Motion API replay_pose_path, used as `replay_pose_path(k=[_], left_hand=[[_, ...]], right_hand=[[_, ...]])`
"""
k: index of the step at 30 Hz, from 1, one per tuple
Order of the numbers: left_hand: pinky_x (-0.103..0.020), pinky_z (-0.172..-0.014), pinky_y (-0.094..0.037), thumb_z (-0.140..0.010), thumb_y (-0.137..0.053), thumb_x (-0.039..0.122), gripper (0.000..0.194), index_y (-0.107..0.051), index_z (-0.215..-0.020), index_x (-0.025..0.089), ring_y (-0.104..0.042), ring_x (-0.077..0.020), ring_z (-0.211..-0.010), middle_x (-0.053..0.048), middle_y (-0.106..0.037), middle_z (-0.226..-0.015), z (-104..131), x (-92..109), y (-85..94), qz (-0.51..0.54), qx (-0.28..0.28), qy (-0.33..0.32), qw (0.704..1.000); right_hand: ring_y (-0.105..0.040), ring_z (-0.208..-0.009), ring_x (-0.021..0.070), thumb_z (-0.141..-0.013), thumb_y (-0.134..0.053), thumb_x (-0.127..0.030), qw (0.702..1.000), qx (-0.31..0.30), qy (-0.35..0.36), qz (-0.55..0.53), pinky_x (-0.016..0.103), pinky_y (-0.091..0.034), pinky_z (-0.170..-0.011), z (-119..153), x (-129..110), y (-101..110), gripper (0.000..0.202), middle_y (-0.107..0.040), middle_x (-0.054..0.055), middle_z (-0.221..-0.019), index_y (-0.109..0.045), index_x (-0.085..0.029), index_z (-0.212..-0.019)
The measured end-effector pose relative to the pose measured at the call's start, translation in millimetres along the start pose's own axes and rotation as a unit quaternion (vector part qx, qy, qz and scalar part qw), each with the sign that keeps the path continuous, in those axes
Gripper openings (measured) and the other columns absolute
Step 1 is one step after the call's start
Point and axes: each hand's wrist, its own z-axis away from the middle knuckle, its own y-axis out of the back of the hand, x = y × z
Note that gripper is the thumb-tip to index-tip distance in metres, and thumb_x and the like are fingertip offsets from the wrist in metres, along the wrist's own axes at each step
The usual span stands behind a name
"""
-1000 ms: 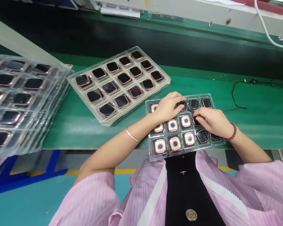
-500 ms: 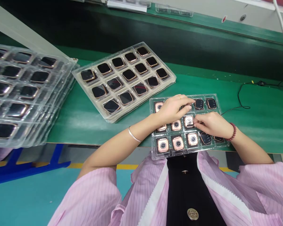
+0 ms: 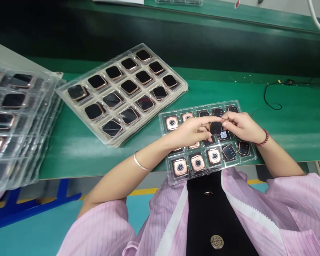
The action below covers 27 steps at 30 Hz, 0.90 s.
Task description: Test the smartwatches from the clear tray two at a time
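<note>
Between my two hands a smartwatch body [image 3: 216, 128] is held tilted over a clear plastic tray [image 3: 173, 180], its dark face turned up. My left hand [image 3: 193, 129] grips it from the left, thumb below and fingers above. The fingertips of my right hand [image 3: 242, 126] pinch its upper right corner. In the tray's left part, watches lie with their pink-gold backs [image 3: 180, 167] up; toward the right, several show dark screens [image 3: 229, 152]. A white square code [image 3: 224, 134] shows on one under my right hand. My hands hide part of the middle row.
A larger stack of trays [image 3: 97, 96] with dark-faced watches lies behind and left on the green bench [image 3: 144, 153]. Farther left stands a taller stack of clear trays [image 3: 46, 117]. A thin black cable [image 3: 265, 96] curls at the right. The bench's front edge runs near my body.
The smartwatch body has come up out of the tray's middle row and now shows its dark face. My left hand has lowered onto it. The view has shifted, and the left stacks appear farther left.
</note>
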Motion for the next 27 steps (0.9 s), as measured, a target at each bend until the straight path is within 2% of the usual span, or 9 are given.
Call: replay_pose_path(k=[4,7,10,13,15,17,20,23,27], left_hand=[[-0.027,-0.069,-0.057,-0.089,-0.065,0.015,0.059,-0.058,-0.147,0.018,-0.073,-0.0156,-0.077,-0.002,-0.072,-0.084,1.8,2.2,-1.2,-0.019,-0.018,-0.008,1.000],[-0.028,-0.070,-0.054,-0.090,-0.065,0.019,0.053,-0.063,-0.142,0.019,-0.068,-0.0159,-0.074,-0.001,-0.069,-0.079,4.4,4.5,-3.3,-0.142,-0.039,-0.053,0.988],[-0.035,-0.080,-0.053,-0.088,-0.066,0.020,0.045,-0.069,-0.133,0.017,-0.066,-0.0212,-0.085,-0.006,-0.073,-0.090,6.0,6.0,-4.1,-0.369,-0.010,-0.103,0.924],[-0.040,-0.086,-0.051,-0.088,-0.069,0.029,0.034,-0.074,-0.119,0.015,-0.063,-0.0275,-0.096,-0.011,-0.072,-0.100,6.7,6.1,-2.3,-0.520,-0.010,-0.111,0.847],[-0.041,-0.086,-0.050,-0.089,-0.071,0.034,0.030,-0.075,-0.113,0.016,-0.063,-0.0289,-0.100,-0.013,-0.070,-0.108,7.3,6.3,-0.5,-0.543,-0.018,-0.110,0.832],[-0.042,-0.088,-0.051,-0.091,-0.069,0.035,0.031,-0.074,-0.115,0.017,-0.064,-0.0290,-0.104,-0.013,-0.069,-0.113,8.9,7.3,0.9,-0.523,-0.012,-0.114,0.845],[-0.042,-0.095,-0.053,-0.094,-0.069,0.038,0.041,-0.068,-0.130,0.018,-0.066,-0.0286,-0.112,-0.013,-0.069,-0.122,13.1,10.0,1.5,-0.410,-0.019,-0.124,0.903],[-0.037,-0.087,-0.057,-0.091,-0.074,0.043,0.064,-0.055,-0.149,0.022,-0.071,-0.0255,-0.105,-0.011,-0.073,-0.119,17.5,11.8,0.4,-0.230,-0.080,-0.080,0.967],[-0.033,-0.079,-0.060,-0.090,-0.075,0.030,0.088,-0.030,-0.165,0.026,-0.076,-0.0223,-0.092,-0.005,-0.073,-0.095,18.2,8.9,-2.7,-0.032,-0.095,0.000,0.995]], right_hand=[[-0.062,-0.064,0.0154,-0.097,-0.057,-0.028,0.998,0.007,0.011,0.055,0.026,-0.043,-0.063,1.6,1.0,2.2,0.019,-0.071,0.003,-0.073,-0.066,-0.019,-0.084],[-0.065,-0.069,0.0183,-0.094,-0.057,-0.024,0.991,0.064,-0.027,0.117,0.029,-0.045,-0.067,4.1,-1.6,1.8,0.016,-0.073,0.005,-0.077,-0.065,-0.019,-0.082],[-0.066,-0.070,0.0186,-0.094,-0.058,-0.023,0.988,0.092,-0.046,0.116,0.029,-0.046,-0.067,16.9,-13.9,5.3,0.012,-0.073,0.005,-0.079,-0.065,-0.020,-0.084],[-0.062,-0.063,0.0156,-0.095,-0.059,-0.023,0.996,-0.030,-0.020,0.080,0.027,-0.044,-0.062,38.7,-31.8,3.9,0.014,-0.070,0.001,-0.073,-0.064,-0.021,-0.082],[-0.060,-0.061,0.0151,-0.094,-0.059,-0.019,0.986,-0.138,-0.011,0.093,0.027,-0.040,-0.060,51.5,-41.8,-2.4,0.016,-0.069,0.001,-0.071,-0.062,-0.021,-0.077],[-0.057,-0.059,0.0151,-0.092,-0.058,-0.015,0.973,-0.193,-0.015,0.124,0.028,-0.035,-0.057,58.1,-48.5,-9.2,0.019,-0.068,0.002,-0.071,-0.059,-0.020,-0.073],[-0.055,-0.058,0.0136,-0.095,-0.055,-0.017,0.980,-0.182,0.004,0.081,0.026,-0.035,-0.057,54.7,-52.3,-11.7,0.021,-0.066,0.001,-0.069,-0.058,-0.020,-0.074],[-0.054,-0.057,0.0123,-0.100,-0.051,-0.024,0.998,-0.054,0.015,0.022,0.025,-0.038,-0.059,41.8,-48.0,-6.7,0.023,-0.063,-0.001,-0.065,-0.059,-0.020,-0.078],[-0.052,-0.056,0.0129,-0.099,-0.052,-0.029,0.994,0.089,-0.029,0.052,0.026,-0.038,-0.059,26.4,-31.7,-6.5,0.024,-0.060,-0.001,-0.063,-0.057,-0.021,-0.077]])
